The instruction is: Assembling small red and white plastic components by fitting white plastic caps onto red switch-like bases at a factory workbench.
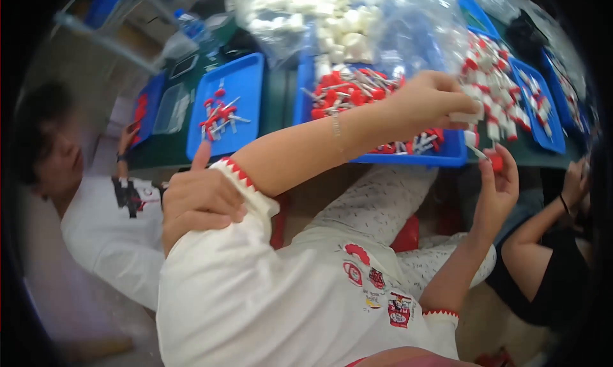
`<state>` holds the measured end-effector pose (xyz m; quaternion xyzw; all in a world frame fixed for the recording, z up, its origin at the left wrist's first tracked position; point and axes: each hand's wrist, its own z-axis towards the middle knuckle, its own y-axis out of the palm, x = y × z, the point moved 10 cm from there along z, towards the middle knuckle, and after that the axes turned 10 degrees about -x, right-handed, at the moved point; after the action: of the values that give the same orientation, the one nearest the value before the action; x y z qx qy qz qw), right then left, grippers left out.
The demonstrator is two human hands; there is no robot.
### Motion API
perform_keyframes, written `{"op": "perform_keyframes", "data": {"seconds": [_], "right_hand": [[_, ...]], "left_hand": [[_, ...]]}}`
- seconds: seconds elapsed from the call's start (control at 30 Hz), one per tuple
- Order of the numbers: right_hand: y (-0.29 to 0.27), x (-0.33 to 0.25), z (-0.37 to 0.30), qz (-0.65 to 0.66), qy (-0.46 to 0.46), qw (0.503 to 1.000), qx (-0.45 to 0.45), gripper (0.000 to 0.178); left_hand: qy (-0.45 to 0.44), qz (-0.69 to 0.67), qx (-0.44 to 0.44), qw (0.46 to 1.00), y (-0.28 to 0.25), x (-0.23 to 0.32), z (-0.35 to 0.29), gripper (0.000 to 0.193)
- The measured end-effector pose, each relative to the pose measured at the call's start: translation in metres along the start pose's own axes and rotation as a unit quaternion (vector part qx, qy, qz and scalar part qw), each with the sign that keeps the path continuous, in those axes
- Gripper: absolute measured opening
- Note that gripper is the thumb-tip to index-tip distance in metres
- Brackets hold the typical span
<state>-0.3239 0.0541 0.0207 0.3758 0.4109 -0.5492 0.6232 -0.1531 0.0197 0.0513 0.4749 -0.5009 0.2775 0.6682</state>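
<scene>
My left hand (pixel 440 99) reaches across over the right end of a large blue tray, fingers pinched around a small white container (pixel 471 113), mostly hidden by the fingers. Just below and to the right, my right hand (pixel 499 182) grips a red cap (pixel 495 162) with a pale thin stem (pixel 476 152) pointing up and left. Beside the stem's tip is another small white piece (pixel 471 139); whether they touch I cannot tell. Under my left forearm lie many red caps with stems (pixel 357 89) in the large blue tray (pixel 383 158).
White containers (pixel 348 28) heap at the tray's back beside clear plastic bags (pixel 421 22). Red-and-white assembled pieces (pixel 495 92) pile at right. Smaller blue trays (pixel 255 79) stand either side. A co-worker's hand (pixel 201 204) rests on my left sleeve; another person (pixel 543 258) sits at right.
</scene>
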Motion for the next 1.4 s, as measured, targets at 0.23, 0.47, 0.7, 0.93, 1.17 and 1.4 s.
{"op": "perform_keyframes", "data": {"seconds": [0.23,0.47,0.7,0.93,1.17,1.4], "right_hand": [[0.087,-0.029,0.030,0.019,-0.013,0.981,-0.195,0.026],[0.157,-0.029,0.041,-0.152,-0.057,0.945,-0.283,0.030],[0.111,-0.010,0.053,-0.113,0.036,0.972,-0.202,0.032],[0.074,0.023,0.043,0.056,0.094,0.980,-0.163,0.036],[0.050,0.029,0.023,0.150,0.098,0.984,0.016,0.029],[0.058,0.034,0.029,0.107,0.099,0.988,-0.054,0.024]], "left_hand": [[-0.081,-0.044,0.064,0.994,-0.057,-0.012,-0.053,0.017],[-0.103,-0.059,0.103,0.988,-0.087,-0.019,-0.070,0.015],[-0.108,0.057,-0.028,0.992,-0.058,-0.022,-0.027,0.023],[-0.125,0.190,-0.058,0.972,-0.029,-0.033,0.016,0.031],[-0.075,0.317,-0.172,0.930,0.006,-0.035,0.051,0.023],[0.060,0.554,-0.116,0.822,-0.027,-0.002,0.056,0.022]]}}
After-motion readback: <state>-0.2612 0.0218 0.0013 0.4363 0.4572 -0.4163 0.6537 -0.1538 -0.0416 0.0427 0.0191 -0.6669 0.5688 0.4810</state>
